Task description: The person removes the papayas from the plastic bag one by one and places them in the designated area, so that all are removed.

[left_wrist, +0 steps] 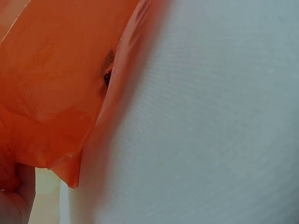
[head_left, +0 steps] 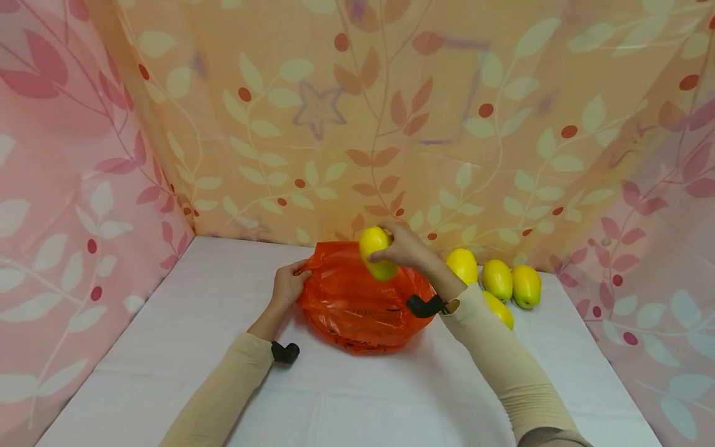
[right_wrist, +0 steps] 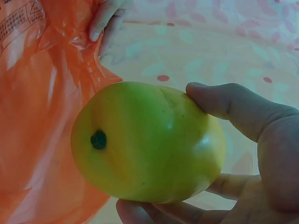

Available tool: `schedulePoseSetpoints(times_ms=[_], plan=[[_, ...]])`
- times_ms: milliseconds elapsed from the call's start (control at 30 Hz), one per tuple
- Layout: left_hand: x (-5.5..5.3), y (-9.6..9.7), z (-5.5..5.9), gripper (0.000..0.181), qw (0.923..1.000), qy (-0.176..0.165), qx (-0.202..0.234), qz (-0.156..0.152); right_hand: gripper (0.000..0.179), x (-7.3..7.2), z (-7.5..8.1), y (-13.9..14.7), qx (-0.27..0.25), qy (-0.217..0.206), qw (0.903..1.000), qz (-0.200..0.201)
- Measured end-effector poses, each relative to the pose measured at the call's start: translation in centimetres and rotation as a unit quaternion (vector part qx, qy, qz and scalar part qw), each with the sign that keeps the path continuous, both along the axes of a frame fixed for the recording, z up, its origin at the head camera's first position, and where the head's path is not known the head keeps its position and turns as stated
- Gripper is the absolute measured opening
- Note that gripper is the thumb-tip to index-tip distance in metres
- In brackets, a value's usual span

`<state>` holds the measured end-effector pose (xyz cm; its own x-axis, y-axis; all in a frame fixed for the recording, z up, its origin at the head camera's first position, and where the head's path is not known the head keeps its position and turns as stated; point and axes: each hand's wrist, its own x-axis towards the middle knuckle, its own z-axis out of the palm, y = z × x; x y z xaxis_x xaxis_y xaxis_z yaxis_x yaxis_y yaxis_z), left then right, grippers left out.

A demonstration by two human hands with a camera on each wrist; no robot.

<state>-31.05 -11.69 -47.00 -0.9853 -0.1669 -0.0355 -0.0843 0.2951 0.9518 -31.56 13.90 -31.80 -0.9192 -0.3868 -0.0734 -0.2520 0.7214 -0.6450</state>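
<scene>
An orange-red plastic bag (head_left: 352,316) with dark print lies on the white table. My left hand (head_left: 288,284) pinches its left edge between thumb and fingers; in the left wrist view only a bit of that hand (left_wrist: 23,198) shows below the bag (left_wrist: 51,93). Above the bag's far right part, my right hand (head_left: 406,248) grips a yellow-green mango (head_left: 376,245). The right wrist view shows the thumb on one side of the mango (right_wrist: 149,144) and fingers curled under the other, its dark stem end facing the bag (right_wrist: 42,121).
Several more mangoes (head_left: 497,279) lie to the right of the bag, one partly behind the right forearm. White cloth covers the table (head_left: 184,347). Leaf-patterned curtains (head_left: 268,124) stand at the back and both sides. A black strap piece (head_left: 286,352) sits at each wrist.
</scene>
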Motion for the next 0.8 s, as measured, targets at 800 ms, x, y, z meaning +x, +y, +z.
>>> schedulePoseSetpoints(times_ms=[800], plan=[[0.1, -0.2, -0.2, 0.038, 1.0, 0.005, -0.004, 0.004, 0.086, 2.0, 0.6, 6.5, 0.001, -0.018, 0.9979, -0.063]])
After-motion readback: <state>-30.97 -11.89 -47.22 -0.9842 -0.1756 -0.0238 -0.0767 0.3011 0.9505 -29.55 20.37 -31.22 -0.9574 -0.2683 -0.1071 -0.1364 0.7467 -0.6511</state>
